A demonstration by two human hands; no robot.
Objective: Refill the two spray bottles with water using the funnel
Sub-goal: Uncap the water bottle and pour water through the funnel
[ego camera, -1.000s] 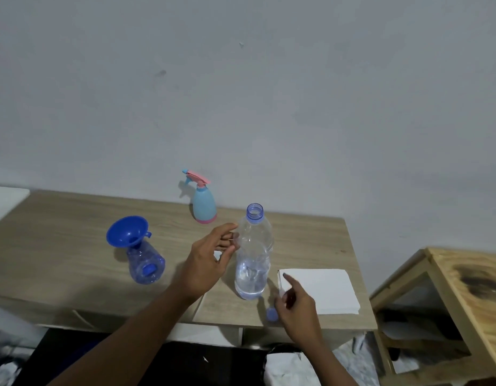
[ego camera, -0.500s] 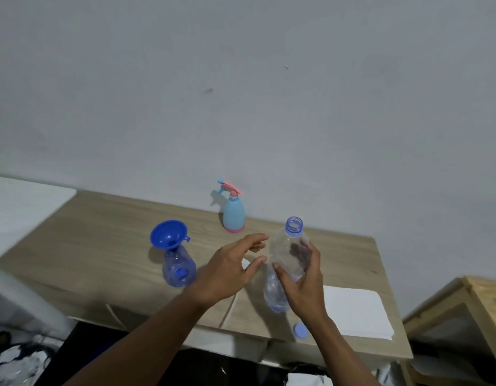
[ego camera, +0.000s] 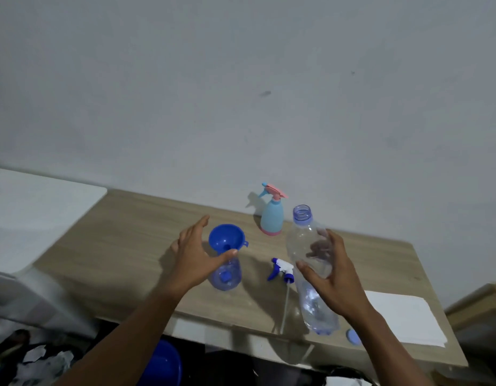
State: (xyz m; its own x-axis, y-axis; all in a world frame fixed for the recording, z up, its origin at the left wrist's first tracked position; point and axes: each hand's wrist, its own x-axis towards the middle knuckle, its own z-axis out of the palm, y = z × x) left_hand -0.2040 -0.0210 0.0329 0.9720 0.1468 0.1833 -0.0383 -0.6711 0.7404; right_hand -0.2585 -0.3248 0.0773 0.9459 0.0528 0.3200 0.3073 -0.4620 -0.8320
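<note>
The right hand holds a clear water bottle above the front of the bench. Its thumb lies across the near side and its fingers wrap round the far side, showing through the plastic, so this grip is grasping the bottle at mid-body. The bottle is uncapped and tilted, with its neck leaning up and to the left, and water sits in its lower part. Its base is low, by the bench's front edge. The forearm reaches in from the lower right.

The left hand is released and holds nothing. Its fingers are stretched out and point away along the left side of the blue funnel, and its thumb reaches across in front of the funnel's spout. Whether the thumb touches cannot be told. The funnel stands in the neck of a round clear spray bottle, upright on the bench just right of that hand.

A white and blue spray head lies on the bench between the two hands, with its thin tube trailing toward the front edge. A light blue spray bottle with a pink trigger stands upright at the back by the wall. A blue cap lies near the front edge, just beside a stack of white paper.
</note>
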